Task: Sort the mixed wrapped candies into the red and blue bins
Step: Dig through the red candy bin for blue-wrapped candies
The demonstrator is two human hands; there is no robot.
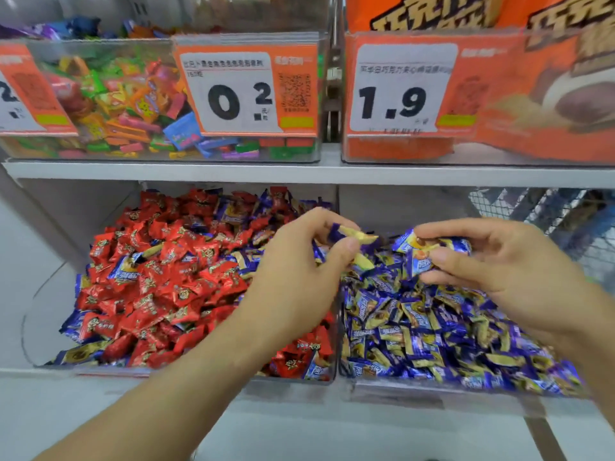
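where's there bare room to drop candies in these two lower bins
Bare floor shows along the left edge of the red bin, beside its wall. The blue bin is heaped wall to wall; left hand and right hand crowd the divider.

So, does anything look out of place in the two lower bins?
Yes. Blue candies lie scattered among the red candies in the left bin, so they look misplaced. The right bin shows only blue.

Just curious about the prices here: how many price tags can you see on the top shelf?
3. One cut off at the left edge, one reading 0.2 on the mixed-candy bin, one reading 1.9 on the orange-package bin. Others may lie outside the view.
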